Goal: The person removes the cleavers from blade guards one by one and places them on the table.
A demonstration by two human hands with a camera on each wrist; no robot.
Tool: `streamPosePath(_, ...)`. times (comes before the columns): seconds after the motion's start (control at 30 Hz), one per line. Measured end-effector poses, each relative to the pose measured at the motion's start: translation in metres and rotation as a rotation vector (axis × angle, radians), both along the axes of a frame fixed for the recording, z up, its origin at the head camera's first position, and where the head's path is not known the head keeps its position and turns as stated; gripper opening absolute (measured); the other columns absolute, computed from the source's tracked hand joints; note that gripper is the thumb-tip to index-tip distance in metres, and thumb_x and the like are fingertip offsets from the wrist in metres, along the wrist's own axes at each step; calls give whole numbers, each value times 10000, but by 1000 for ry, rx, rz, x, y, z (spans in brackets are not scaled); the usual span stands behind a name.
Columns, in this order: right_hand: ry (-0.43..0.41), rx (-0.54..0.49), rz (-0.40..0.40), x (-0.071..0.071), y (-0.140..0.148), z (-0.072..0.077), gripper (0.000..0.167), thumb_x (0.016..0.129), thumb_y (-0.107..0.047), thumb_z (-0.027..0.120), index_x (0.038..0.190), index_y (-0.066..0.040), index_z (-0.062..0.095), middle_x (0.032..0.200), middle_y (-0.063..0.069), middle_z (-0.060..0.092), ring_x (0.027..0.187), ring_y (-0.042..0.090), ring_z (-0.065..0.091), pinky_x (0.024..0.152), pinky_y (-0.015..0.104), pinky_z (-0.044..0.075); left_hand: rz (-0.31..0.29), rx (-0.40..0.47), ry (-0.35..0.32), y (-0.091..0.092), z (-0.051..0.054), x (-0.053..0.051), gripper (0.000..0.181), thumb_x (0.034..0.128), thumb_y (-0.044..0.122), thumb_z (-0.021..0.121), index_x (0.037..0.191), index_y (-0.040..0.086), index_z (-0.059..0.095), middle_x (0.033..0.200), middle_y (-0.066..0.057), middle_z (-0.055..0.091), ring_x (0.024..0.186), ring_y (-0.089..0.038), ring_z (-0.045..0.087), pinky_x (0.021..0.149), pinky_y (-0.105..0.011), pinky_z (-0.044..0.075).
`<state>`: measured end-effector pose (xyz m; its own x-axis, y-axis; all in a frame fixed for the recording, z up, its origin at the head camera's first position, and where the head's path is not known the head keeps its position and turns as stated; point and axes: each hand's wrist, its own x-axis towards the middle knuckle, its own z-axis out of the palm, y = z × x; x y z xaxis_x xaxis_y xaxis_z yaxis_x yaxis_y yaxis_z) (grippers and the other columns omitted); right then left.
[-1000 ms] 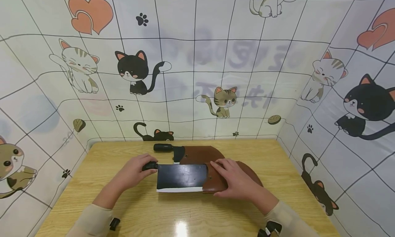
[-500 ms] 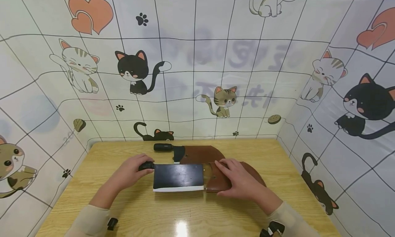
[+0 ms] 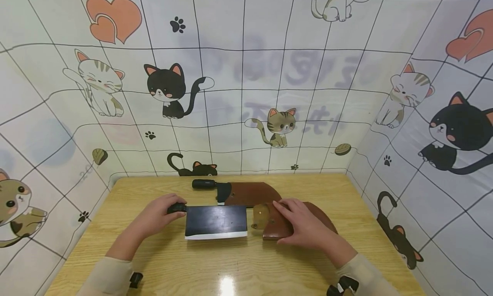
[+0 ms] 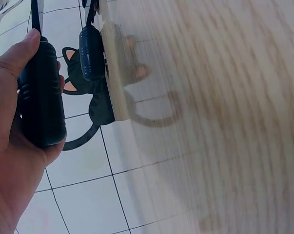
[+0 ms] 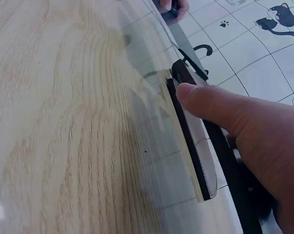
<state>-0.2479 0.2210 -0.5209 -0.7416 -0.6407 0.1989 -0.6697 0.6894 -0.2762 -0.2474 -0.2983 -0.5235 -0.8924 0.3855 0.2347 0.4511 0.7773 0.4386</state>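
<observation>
Your left hand [image 3: 161, 212] has its fingers and thumb wrapped round the black handle [image 4: 42, 97] of a cleaver [image 3: 216, 221], whose dark blade with a pale lower edge points toward your right hand [image 3: 302, 227]. That hand pinches a brown cover [image 3: 277, 229] between thumb and fingers. The blade is out, its end just beside the cover's tan tab [image 3: 261, 216], apart from it. Beyond both hands, a second knife [image 3: 224, 192] lies on the bench [image 3: 231, 261], its blade mostly inside another brown cover [image 3: 252, 193], its black grip [image 3: 204, 184] on your left hand's side.
</observation>
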Motion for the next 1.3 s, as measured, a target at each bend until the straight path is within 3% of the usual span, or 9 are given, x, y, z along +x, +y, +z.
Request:
streamPosePath(0.63, -70, 36, 0, -3, 5, -7, 1168, 798, -606, 974, 1713, -129, 426, 1608, 83, 480, 1487, 339, 444, 1168, 612, 439, 15, 21, -128, -10, -4, 0, 246, 1003, 259, 855, 1225, 190, 776, 1136, 86, 723, 1045, -174, 667, 917, -502, 554)
streamPosePath(0.9, -63, -1, 42, -7, 9, -19, 1179, 779, -629, 974, 1696, -103, 451, 1599, 73, 501, 1484, 338, 464, 1160, 624, 442, 12, 21, -143, -11, -9, -2, 217, 997, 267, 859, 1185, 205, 770, 1109, 95, 723, 1049, -181, 685, 926, -514, 567)
streamPosePath(1.3, -102, 16, 37, -10, 10, -29, 1152, 784, -679, 948, 1684, -133, 479, 1589, 27, 510, 1476, 278, 468, 1169, 581, 455, 10, -10, -159, -12, -15, -4, 233, 972, 254, 879, 1165, 186, 767, 1096, 92, 708, 1068, -190, 686, 970, -531, 558)
